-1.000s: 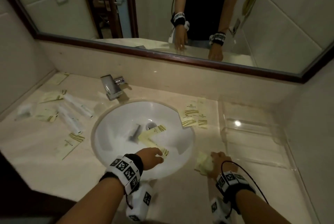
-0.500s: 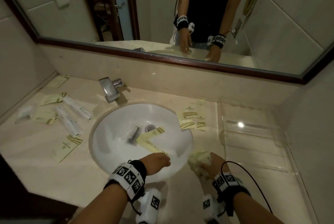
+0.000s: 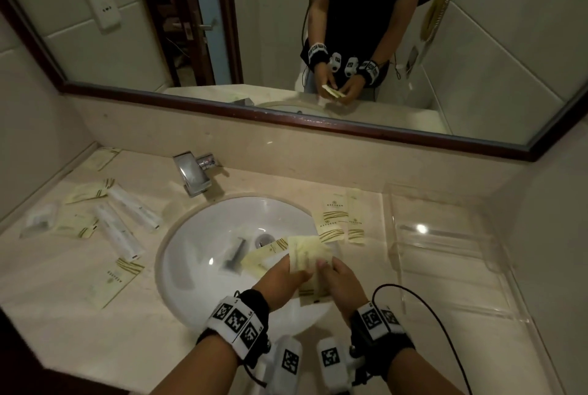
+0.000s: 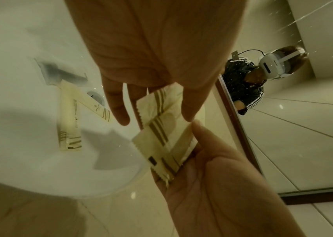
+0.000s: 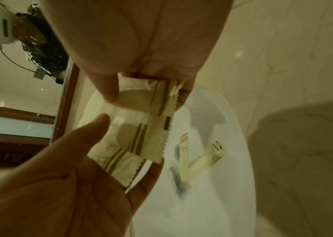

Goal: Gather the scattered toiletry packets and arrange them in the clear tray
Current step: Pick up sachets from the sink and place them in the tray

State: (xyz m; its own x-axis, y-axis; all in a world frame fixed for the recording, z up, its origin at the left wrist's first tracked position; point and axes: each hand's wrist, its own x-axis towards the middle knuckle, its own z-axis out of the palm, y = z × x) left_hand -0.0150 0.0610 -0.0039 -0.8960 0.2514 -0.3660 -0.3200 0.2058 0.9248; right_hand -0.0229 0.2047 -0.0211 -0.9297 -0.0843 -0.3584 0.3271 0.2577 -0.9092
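Note:
Above the front right of the white sink (image 3: 203, 270), both hands meet on a small stack of cream packets with gold stripes (image 3: 307, 254). My left hand (image 3: 294, 272) holds the stack (image 4: 161, 136) between thumb and fingers. My right hand (image 3: 326, 267) pinches the same packets (image 5: 141, 112) from the other side, thumb on top. The clear tray (image 3: 451, 270) stands on the counter to the right, with nothing visible in it. Two long packets (image 3: 264, 254) and a dark razor packet (image 3: 235, 251) lie in the basin.
More packets (image 3: 337, 219) lie between the sink and the tray. Several packets and white tubes (image 3: 121, 226) are scattered over the left counter. A chrome faucet (image 3: 194, 175) stands behind the basin. Above the counter a mirror (image 3: 477, 60) spans the wall.
My left hand rose from the basin and moved right. My right hand came left from the counter with its packets. Both now hold the stack together over the sink.

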